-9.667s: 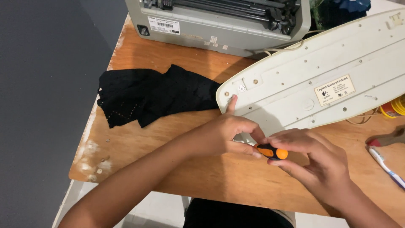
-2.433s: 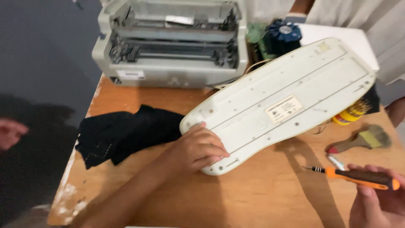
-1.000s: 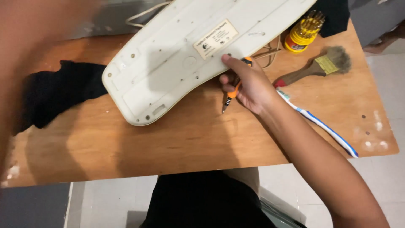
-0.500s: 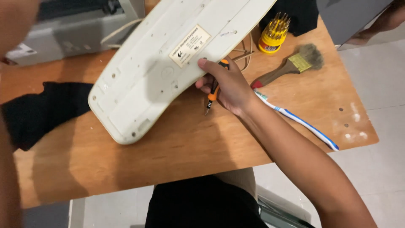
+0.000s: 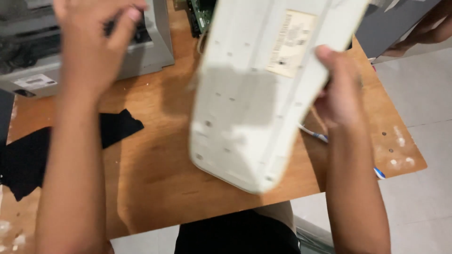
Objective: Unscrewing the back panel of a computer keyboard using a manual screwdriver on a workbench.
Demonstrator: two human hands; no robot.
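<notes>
A white keyboard (image 5: 245, 117) is lifted off the wooden table (image 5: 155, 174) and tilted, its underside with a pale label (image 5: 291, 42) facing me. My right hand (image 5: 341, 91) grips its right edge, thumb on the underside. Whether that hand also holds the orange screwdriver is hidden. My left hand (image 5: 94, 42) is raised at the upper left, above the grey printer (image 5: 150, 47). It is blurred, its fingers are loosely spread, and it holds nothing.
A black cloth (image 5: 28, 160) lies at the table's left. A blue and white toothbrush (image 5: 316, 135) pokes out behind my right forearm. A green circuit board (image 5: 202, 14) sits at the back. Another person's hand (image 5: 428, 28) shows at the top right.
The keyboard has been lifted off the table and swung more upright towards me. My left hand has come into view, raised over the printer. The screwdriver is no longer visible.
</notes>
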